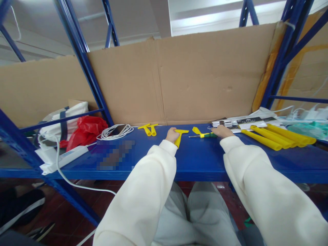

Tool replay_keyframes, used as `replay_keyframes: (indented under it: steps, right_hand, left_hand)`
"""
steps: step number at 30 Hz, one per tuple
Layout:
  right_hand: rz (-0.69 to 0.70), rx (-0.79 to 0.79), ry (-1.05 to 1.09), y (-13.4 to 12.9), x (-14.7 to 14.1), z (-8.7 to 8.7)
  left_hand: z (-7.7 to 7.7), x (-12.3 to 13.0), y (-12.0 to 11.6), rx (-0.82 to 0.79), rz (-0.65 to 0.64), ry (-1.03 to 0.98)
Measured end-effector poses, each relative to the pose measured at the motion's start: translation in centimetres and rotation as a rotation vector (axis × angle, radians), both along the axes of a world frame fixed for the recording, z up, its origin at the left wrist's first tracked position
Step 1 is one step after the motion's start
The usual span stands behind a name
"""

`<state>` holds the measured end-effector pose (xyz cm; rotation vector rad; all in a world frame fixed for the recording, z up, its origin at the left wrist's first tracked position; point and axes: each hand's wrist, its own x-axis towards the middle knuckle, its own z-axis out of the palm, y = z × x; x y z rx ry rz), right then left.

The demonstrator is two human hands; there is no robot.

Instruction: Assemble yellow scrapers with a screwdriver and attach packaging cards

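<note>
My left hand (172,135) is closed around a yellow T-shaped plastic piece (178,139), its crossbar at the top and its stem slanting down. Two similar yellow T-shaped pieces (148,130) lie farther left, near the cardboard. My right hand (221,131) is low over the blue shelf with its fingers drawn together at a small item, too small to make out. Just below those fingers lies a screwdriver (210,135) with a green and yellow handle, its shaft pointing left. A short yellow part (196,130) rests beside it.
Several long yellow tubes (276,136) lie at the right by black-and-white packages (251,122). A coiled white cable (116,131), a red plastic bag (88,128) and a white power strip (66,159) are at the left. Cardboard (192,78) stands behind the blue shelf (200,164).
</note>
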<state>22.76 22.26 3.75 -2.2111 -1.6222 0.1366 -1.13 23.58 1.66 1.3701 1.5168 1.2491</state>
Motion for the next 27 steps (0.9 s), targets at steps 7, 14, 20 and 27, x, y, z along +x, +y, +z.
replay_keyframes:
  steps: [7, 14, 20, 27]
  right_hand:
    - [-0.063, -0.05, -0.024, -0.6, -1.0, 0.9]
    - [0.19, 0.034, -0.139, 0.0, -1.3, 0.2]
    - [0.221, 0.05, -0.14, 0.3, -1.4, -0.1]
    - [0.231, 0.025, -0.151, 0.4, -1.4, -0.1]
  left_hand:
    - [0.2, -0.1, 0.1, 0.006, -0.002, 0.005]
    - [0.2, -0.1, 0.0, 0.012, 0.006, 0.044]
    - [0.5, -0.2, -0.3, -0.02, -0.005, 0.097]
    - [0.7, -0.3, -0.6, -0.015, -0.03, 0.3]
